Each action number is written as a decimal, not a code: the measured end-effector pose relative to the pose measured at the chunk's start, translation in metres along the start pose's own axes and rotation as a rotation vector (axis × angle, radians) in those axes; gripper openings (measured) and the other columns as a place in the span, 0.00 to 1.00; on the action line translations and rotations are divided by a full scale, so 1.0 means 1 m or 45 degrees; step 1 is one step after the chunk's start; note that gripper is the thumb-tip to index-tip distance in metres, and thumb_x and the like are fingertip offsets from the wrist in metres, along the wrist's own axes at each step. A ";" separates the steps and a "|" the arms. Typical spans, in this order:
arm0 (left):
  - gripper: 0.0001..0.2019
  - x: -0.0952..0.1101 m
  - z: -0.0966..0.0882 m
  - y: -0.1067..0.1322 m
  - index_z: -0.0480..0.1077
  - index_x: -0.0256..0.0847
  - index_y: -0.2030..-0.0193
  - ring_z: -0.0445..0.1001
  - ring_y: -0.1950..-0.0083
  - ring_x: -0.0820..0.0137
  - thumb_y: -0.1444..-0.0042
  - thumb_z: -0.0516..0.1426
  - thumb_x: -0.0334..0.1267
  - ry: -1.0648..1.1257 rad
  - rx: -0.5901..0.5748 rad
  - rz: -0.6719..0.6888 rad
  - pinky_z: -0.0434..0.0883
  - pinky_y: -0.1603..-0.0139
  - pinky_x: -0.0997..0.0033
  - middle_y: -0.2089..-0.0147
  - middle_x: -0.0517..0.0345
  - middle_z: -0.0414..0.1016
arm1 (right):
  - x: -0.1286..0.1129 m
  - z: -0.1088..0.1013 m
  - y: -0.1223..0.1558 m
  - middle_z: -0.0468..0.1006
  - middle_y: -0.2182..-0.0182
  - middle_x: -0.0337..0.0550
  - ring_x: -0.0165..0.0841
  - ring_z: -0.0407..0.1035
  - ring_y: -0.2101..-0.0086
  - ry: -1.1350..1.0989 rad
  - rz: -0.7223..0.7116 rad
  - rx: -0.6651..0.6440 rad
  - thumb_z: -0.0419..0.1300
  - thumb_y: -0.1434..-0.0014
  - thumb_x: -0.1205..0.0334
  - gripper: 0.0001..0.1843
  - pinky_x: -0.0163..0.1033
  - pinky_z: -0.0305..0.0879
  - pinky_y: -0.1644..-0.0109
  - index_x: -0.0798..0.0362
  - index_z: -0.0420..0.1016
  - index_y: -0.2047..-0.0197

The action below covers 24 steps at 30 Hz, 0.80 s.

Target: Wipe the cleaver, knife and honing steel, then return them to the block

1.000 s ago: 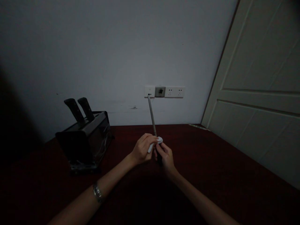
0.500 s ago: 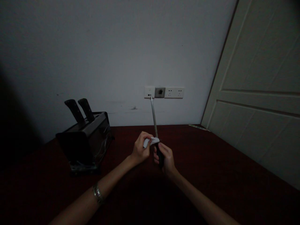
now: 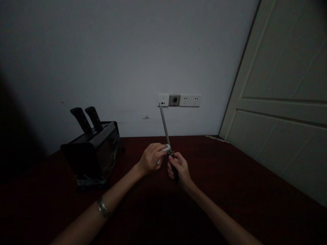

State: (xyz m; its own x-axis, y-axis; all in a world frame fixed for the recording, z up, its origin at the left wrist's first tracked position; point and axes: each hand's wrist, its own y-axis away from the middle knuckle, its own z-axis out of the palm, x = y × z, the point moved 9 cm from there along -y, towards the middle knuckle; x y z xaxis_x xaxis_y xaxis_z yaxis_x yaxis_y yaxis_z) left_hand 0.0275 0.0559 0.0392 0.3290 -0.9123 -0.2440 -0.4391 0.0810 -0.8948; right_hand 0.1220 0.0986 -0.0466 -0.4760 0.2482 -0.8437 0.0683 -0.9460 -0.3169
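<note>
A sharpening steel [image 3: 164, 123] with a long grey rod and a dark handle points up and slightly left, above the table. My right hand [image 3: 180, 169] is closed round its handle. In my left hand [image 3: 152, 158] a white cloth or tissue [image 3: 167, 148] is pinched, pressed against the base of the rod just above the guard. Part of the white piece is hidden behind my left fingers. A metal bracelet sits on my left wrist.
To the left a knife block [image 3: 89, 149] with two dark-handled knives [image 3: 88, 119] stands on the dark red table [image 3: 217, 163]. Wall sockets [image 3: 190, 100] are on the wall behind. A panelled door [image 3: 281, 102] borders the right, with a thin strip [image 3: 217, 139] near the table's back edge.
The steel's tip has swung a little left. My left hand has turned over and wrapped the white cloth more closely about the rod's base. My right hand keeps its grip.
</note>
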 end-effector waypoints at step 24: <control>0.11 -0.006 0.007 -0.004 0.57 0.40 0.63 0.67 0.61 0.70 0.49 0.53 0.23 0.495 0.164 -0.419 0.68 0.60 0.66 0.63 0.53 0.70 | -0.005 0.001 0.000 0.63 0.89 0.26 0.20 0.50 0.91 -0.071 0.019 -0.062 0.59 0.49 0.54 0.15 0.24 0.48 0.92 0.50 0.55 0.71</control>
State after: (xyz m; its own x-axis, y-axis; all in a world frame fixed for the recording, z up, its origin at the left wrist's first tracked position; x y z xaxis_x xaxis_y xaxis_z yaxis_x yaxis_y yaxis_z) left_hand 0.0334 0.0637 0.0415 0.0871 -0.9775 0.1923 -0.2504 -0.2083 -0.9455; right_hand 0.1240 0.0967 -0.0420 -0.5225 0.2207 -0.8236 0.1175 -0.9380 -0.3260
